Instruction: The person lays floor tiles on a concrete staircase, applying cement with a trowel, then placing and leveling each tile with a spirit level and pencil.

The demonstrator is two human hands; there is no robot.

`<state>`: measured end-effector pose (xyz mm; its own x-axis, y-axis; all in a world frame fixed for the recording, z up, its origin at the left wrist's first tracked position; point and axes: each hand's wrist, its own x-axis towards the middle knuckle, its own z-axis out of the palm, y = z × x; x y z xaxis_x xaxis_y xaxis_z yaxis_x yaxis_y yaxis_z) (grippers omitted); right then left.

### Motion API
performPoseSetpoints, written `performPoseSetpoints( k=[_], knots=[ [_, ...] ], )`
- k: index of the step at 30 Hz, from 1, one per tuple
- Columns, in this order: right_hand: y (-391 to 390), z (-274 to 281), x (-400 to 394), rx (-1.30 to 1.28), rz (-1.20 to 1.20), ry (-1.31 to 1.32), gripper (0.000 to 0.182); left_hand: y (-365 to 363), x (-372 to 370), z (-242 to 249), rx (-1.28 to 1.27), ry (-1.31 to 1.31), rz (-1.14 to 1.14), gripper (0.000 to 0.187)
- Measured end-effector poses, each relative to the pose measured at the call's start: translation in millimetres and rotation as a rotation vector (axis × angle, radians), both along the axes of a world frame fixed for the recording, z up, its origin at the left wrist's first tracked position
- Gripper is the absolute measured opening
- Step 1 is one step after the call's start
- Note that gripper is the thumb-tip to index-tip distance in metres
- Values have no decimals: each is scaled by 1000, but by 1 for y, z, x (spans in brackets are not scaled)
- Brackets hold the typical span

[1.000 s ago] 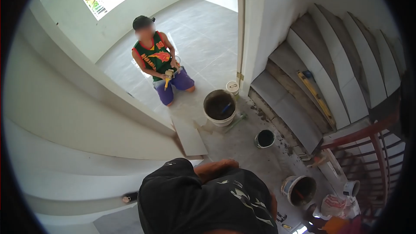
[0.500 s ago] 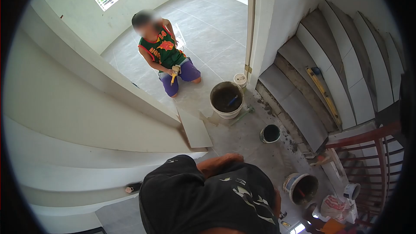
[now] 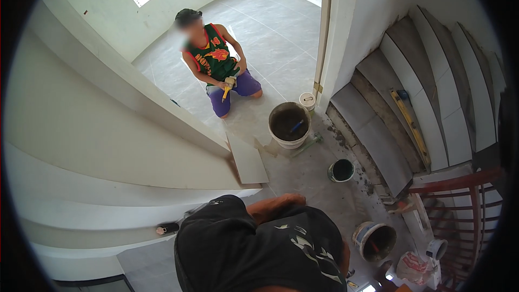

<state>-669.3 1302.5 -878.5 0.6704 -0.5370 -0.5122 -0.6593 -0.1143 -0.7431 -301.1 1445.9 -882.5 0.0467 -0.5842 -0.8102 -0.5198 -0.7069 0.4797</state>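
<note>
A dark garment with a pale print fills the bottom middle. Bare skin of a bent arm shows along its upper edge, with no fingers that I can make out. Neither my left hand nor my right hand can be picked out. Beyond, another person kneels on the floor in a green jersey and purple shorts, holding a yellow-handled tool. A large bucket of grey mix with a blue-handled item in it stands closer, beside a small white tub.
A loose tile lies by the wall edge. Right of centre stand a small dark-filled bucket and a bigger one. A yellow level rests on the winding stairs, above a red railing. A white sack sits lower right.
The view has shifted, so the room appears farther right. The kneeling person's head is more upright and turned to the side, and their free arm lies nearer the thigh.
</note>
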Motion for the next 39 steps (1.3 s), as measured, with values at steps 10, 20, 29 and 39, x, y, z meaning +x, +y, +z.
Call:
performPoseSetpoints(
  k=[10, 20, 29, 39],
  knots=[
    [1, -95, -44, 133, -181, -193, 33, 3, 5, -102, -264, 17, -267, 43],
    [2, -38, -22, 15, 8, 0, 33, 29, -17, -36, -19, 44, 62, 43],
    [2, -12, -15, 24, 45, 39, 32, 40, -30, -121, -166, 66, 71, 42],
    [0, 3, -12, 34, 112, 66, 32, 49, -18, -8, -95, 96, 109, 43]
  ],
)
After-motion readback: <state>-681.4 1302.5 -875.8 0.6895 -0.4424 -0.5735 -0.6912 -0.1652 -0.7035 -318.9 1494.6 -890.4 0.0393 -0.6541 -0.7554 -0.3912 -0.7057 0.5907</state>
